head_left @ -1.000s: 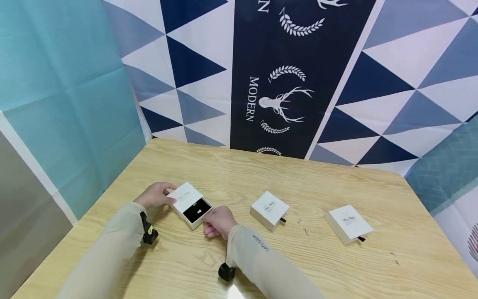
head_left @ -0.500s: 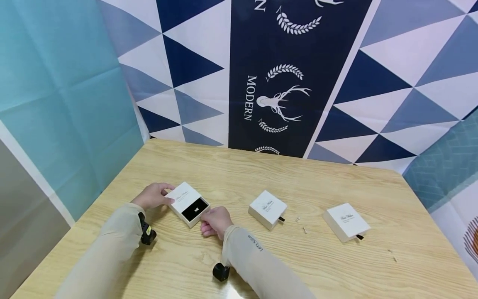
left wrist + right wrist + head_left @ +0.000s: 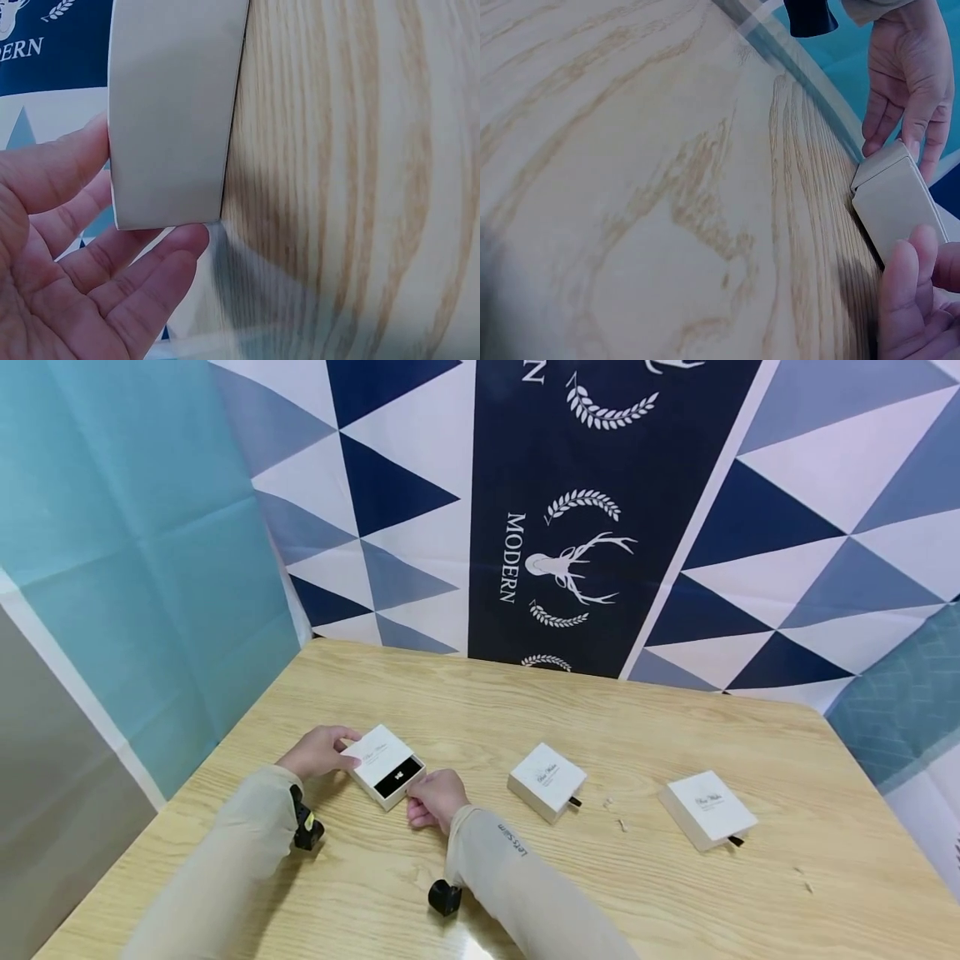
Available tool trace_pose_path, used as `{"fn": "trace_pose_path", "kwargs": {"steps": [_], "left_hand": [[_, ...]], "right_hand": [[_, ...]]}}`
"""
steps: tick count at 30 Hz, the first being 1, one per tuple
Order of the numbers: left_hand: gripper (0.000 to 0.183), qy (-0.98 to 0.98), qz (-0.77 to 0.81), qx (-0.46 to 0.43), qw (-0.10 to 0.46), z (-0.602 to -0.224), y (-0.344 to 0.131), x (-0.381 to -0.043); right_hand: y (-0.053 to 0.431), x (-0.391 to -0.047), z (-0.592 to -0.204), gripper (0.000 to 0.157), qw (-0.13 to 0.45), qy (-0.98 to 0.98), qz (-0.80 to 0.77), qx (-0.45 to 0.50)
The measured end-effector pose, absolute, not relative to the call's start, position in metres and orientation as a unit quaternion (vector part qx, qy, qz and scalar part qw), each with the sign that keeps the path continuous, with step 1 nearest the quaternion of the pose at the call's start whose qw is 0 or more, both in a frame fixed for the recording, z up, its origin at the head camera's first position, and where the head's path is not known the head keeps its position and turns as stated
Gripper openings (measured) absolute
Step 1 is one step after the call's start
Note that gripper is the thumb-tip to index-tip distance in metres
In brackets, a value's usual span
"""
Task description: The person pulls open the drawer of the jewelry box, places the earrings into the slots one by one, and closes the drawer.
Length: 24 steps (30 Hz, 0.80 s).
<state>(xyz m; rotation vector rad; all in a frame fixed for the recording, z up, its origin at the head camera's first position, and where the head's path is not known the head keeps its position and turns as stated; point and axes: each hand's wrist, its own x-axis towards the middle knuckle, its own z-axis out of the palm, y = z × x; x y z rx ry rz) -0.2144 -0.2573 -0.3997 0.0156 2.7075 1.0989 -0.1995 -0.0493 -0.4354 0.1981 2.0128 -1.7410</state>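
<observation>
A white jewelry box (image 3: 377, 756) with a sliding drawer lies at the left of the table, its drawer (image 3: 400, 780) partly out toward the front right. On the drawer's black lining sits a small white piece (image 3: 398, 775), too small to make out. My left hand (image 3: 321, 753) grips the outer sleeve at its back left end. In the left wrist view the thumb is at one face of the box (image 3: 172, 112) and fingers lie along its end. My right hand (image 3: 438, 797) has its fingers curled, with thumb and fingertips at the drawer's front edge, which they partly hide.
Two similar white boxes stand to the right, one near the middle (image 3: 547, 779) and one farther right (image 3: 708, 807), each with a black pull tab. Tiny pale pieces (image 3: 622, 825) lie between them. A patterned cloth (image 3: 420, 510) hangs behind the table (image 3: 480, 710).
The drawer has slid farther into its sleeve, so less black lining shows. My right hand has moved slightly with it, toward the sleeve. My left hand keeps its hold.
</observation>
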Motion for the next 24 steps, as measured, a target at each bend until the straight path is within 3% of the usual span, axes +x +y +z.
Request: {"fn": "trace_pose_path", "kwargs": {"steps": [24], "left_hand": [[0.045, 0.929, 0.357, 0.000, 0.099, -0.4017, -0.2551, -0.2171]], "right_hand": [[-0.0584, -0.2086, -0.4331, 0.012, 0.228, 0.752, -0.615, 0.065]]}}
